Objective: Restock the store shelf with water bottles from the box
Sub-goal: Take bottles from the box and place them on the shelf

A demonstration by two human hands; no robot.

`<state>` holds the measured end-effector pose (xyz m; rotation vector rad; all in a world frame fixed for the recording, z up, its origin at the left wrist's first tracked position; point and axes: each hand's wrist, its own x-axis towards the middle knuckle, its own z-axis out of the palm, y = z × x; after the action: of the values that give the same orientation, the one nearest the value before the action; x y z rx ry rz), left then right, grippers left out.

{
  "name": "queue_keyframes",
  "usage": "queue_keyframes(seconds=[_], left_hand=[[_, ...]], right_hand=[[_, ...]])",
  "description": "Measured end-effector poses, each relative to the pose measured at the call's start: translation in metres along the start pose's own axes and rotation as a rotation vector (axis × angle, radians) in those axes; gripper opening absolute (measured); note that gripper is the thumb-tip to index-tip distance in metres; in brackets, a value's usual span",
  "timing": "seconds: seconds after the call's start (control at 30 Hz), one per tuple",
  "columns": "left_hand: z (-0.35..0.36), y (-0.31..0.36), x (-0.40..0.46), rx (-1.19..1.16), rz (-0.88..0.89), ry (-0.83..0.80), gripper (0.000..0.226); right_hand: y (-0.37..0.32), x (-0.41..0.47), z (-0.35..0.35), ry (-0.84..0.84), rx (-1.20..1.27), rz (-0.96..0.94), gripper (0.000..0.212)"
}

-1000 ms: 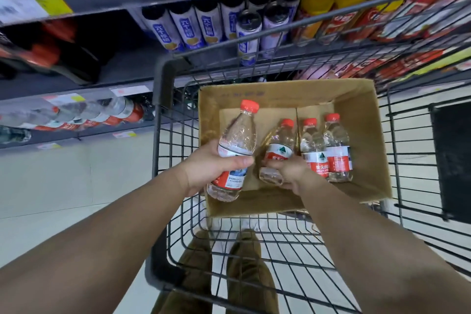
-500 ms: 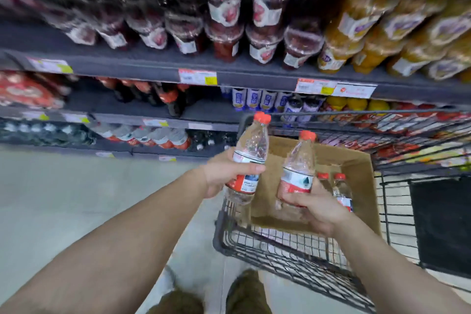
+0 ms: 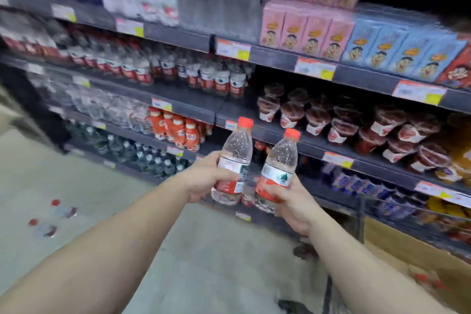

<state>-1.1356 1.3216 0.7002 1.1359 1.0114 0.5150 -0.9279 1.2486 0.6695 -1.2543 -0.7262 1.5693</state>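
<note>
My left hand [image 3: 204, 176] grips a clear water bottle [image 3: 235, 153] with a red cap and red-white label, held upright. My right hand [image 3: 293, 201] grips a second, matching water bottle [image 3: 279, 168] just to its right. Both bottles are raised in front of the dark store shelves. A row of the same red-labelled water bottles [image 3: 216, 79] stands on the second shelf from the top, up and to the left of my hands. The cardboard box [image 3: 407, 250] shows at the lower right, inside the wire cart [image 3: 359, 214].
Pink and blue carton packs [image 3: 305, 30] fill the top shelf. Red dessert cups [image 3: 344, 125] stand right of the water row. Small red bottles [image 3: 175, 130] and dark bottles [image 3: 153, 158] sit lower. Two bottles [image 3: 51, 216] lie on the floor at left.
My view has swung up and left from the cart to the shelves. Both hands have lifted their bottles out of the box and carried them up toward the shelving.
</note>
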Motion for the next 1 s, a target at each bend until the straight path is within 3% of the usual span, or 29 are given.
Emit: queue_keyframes(seconds=[0.13, 0.27, 0.57, 0.7, 0.87, 1.0], left_hand=[[-0.086, 0.016, -0.025, -0.012, 0.096, 0.267, 0.033], [-0.151, 0.020, -0.029, -0.031, 0.138, 0.454, 0.061], [-0.272, 0.024, 0.041, -0.111, 0.144, 0.647, 0.047], [-0.324, 0.044, 0.076, -0.113, 0.110, 0.693, 0.046], [-0.382, 0.054, 0.121, -0.136, 0.008, 0.645, 0.028], [-0.423, 0.052, 0.150, -0.090, -0.032, 0.581, 0.040]], right_hand=[[-0.012, 0.046, 0.090, 0.002, -0.207, -0.100, 0.066], [-0.018, 0.098, 0.146, -0.016, -0.324, -0.171, 0.055], [-0.021, 0.252, 0.226, -0.023, -0.360, -0.199, 0.055], [-0.041, 0.316, 0.259, -0.030, -0.438, -0.233, 0.036], [-0.055, 0.381, 0.290, 0.068, -0.530, -0.216, 0.060], [-0.053, 0.427, 0.311, 0.180, -0.535, -0.224, 0.061]])
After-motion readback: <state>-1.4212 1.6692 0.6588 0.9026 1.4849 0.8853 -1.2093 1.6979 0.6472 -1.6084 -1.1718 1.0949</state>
